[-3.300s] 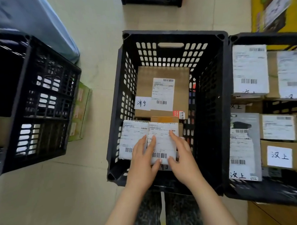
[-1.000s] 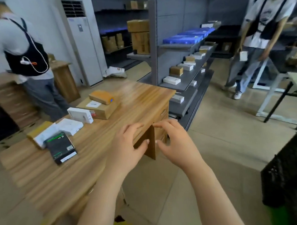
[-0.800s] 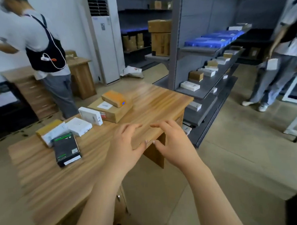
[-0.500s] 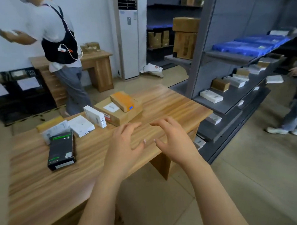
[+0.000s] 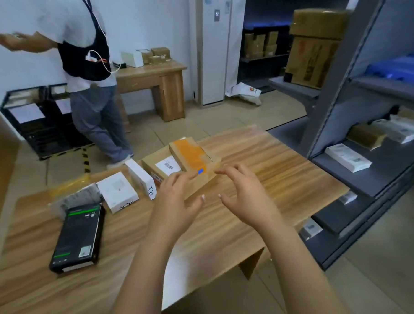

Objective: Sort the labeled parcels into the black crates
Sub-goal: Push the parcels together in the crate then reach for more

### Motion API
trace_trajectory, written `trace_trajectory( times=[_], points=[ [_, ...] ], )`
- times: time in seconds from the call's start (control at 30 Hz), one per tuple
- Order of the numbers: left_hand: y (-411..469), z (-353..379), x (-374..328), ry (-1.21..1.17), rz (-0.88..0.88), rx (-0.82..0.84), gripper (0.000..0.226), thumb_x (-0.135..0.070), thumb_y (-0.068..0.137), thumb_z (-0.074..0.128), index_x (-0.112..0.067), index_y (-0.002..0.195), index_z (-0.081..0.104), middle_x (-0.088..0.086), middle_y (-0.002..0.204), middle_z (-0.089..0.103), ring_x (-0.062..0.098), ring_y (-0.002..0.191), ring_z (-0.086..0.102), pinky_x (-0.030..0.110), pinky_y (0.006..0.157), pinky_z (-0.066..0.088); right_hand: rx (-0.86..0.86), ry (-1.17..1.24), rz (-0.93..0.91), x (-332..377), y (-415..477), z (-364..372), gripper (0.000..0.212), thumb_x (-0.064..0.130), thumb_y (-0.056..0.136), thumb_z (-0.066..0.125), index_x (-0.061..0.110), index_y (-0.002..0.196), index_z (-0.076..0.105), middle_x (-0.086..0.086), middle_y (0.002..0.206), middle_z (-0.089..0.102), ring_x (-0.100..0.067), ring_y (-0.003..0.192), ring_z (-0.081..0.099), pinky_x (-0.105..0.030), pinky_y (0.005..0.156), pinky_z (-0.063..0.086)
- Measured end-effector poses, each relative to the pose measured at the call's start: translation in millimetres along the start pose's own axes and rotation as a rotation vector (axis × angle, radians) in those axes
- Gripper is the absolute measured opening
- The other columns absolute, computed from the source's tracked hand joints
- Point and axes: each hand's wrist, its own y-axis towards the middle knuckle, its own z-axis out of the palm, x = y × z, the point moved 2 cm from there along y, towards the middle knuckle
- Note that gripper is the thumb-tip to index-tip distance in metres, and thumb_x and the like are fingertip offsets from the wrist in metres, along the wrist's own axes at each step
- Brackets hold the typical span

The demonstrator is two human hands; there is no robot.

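While both hands hover above the table, neither has hold of anything: the left hand and right hand are spread, fingers loosely bent, with a gap between the two thumbs. Whether the left fingertips already touch a parcel I cannot tell.

Just past the fingertips, at twelve o'clock, sits the brown carton, and an orange-taped parcel lies loose on top of it. That is probably the main hazard. If the carton is lifted from its sides and tips at all, the upper parcel could slide off. Carried together, the two could also end up in one crate although their labels may differ, and the upper parcel hides part of the carton's top.

At nine o'clock from the carton, just beside it, a narrow white box stands on edge, so a wide left-hand reach could knock it over. Further round at eight o'clock lie a flat white box and a black box.

Black crates stand well apart at ten o'clock, next to another person, and a hurried carry that way risks a collision.
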Motion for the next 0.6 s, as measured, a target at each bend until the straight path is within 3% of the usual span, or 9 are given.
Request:
trace_trajectory(
  times=[0.2,0.37,0.53,0.6],
  points=[
    [83,20,33,0.044,-0.069,0.024,0.053,-0.026,0.085,0.07,-0.029,0.134,0.051,-0.011,0.131,0.047,0.007,0.125,0.037,0.019,0.097,0.028,0.039,0.017,0.028,-40,89,18,0.059,0.014,0.081,0.07,0.03,0.134,0.051,0.007,0.133,0.044,-0.013,0.128,0.04,-0.026,0.104,0.035],
    [127,50,67,0.117,-0.184,0.103,0.064,-0.031,0.085,0.069,-0.031,0.143,0.042,-0.009,0.136,0.046,0.012,0.13,0.038,0.026,0.103,0.031,0.16,0.016,0.049,-85,144,43,0.071,0.02,0.079,0.072,0.035,0.142,0.041,0.009,0.136,0.042,-0.015,0.129,0.04,-0.032,0.107,0.035],
    [159,87,95,0.178,-0.301,0.157,0.071,-0.031,0.084,0.069,-0.028,0.147,0.036,-0.004,0.144,0.041,0.017,0.135,0.036,0.033,0.109,0.032,0.323,0.016,0.04,-131,194,79,0.074,0.019,0.078,0.073,0.034,0.143,0.04,0.003,0.142,0.041,-0.018,0.131,0.038,-0.019,0.1,0.027],
    [168,103,105,0.187,-0.37,0.18,0.073,-0.032,0.085,0.068,-0.03,0.148,0.033,-0.004,0.149,0.035,0.017,0.138,0.032,0.035,0.109,0.033,0.401,0.006,0.036,-147,212,95,0.076,0.019,0.08,0.073,0.034,0.146,0.037,-0.003,0.15,0.033,-0.022,0.137,0.031,-0.02,0.104,0.024]
  ],
)
